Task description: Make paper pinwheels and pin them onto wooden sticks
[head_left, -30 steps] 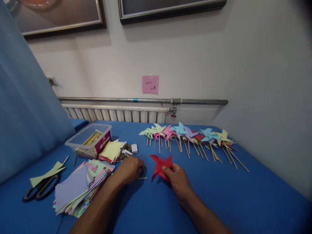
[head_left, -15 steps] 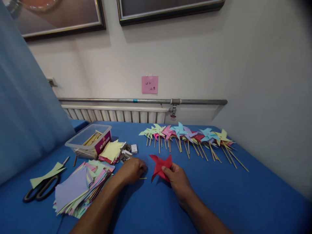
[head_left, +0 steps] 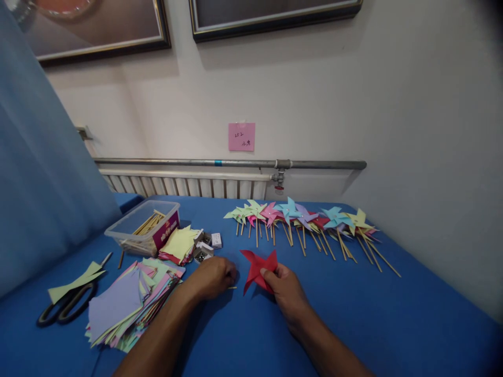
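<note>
A red paper pinwheel [head_left: 255,269] is pinched in my right hand [head_left: 291,293], its thumb pressed over the middle where the points are folded in. To its left, my left hand [head_left: 216,275] is closed just above the blue table surface, with the fingertips curled out of sight. Whatever it may hold is hidden. The end of a thin wooden stick [head_left: 233,287] shows beside the left hand. Right behind that hand are small open boxes of pins [head_left: 203,254].
Finished pinwheels [head_left: 288,210] on sticks lie along the back. On the left are a clear plastic box [head_left: 141,207] of sticks, a stack of coloured paper [head_left: 116,296], yellow cut sheets [head_left: 178,243] and black-handled scissors [head_left: 68,306]. A blue curtain [head_left: 47,157] hangs far left.
My left hand has shifted slightly down and to the right, showing more of the pin box behind it. The red pinwheel and my right hand are nearly still.
</note>
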The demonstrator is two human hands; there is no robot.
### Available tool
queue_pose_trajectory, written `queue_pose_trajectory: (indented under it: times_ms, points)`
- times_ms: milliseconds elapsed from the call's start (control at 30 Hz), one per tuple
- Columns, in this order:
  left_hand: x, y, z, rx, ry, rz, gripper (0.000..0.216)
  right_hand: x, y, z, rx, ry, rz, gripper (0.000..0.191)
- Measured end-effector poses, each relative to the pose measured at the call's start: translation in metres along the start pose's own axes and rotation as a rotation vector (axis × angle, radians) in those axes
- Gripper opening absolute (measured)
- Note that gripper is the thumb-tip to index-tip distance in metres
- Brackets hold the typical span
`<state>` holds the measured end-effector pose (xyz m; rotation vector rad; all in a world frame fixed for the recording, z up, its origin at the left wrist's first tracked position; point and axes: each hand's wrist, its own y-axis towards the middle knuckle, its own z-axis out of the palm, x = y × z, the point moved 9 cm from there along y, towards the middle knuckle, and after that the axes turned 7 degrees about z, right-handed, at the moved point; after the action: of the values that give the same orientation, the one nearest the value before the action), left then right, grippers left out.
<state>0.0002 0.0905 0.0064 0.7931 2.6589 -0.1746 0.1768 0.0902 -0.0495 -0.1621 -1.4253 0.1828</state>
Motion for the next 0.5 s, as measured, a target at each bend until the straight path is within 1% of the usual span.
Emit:
queue_pose_trajectory:
  times_ms: [233,367,500]
  points:
    - [-0.001,0.001,0.003,0.010,0.060,0.012,0.022,-0.001,0.003,-0.001,-0.015,0.001,-0.001,0.030]
    - [-0.006,0.002,0.004,0.021,0.144,0.019,0.022,0.000,0.003,-0.002,-0.032,-0.013,-0.001,0.030]
    - [-0.011,0.002,0.006,0.031,0.197,0.016,0.021,0.001,0.001,0.000,-0.011,-0.015,-0.002,0.030]
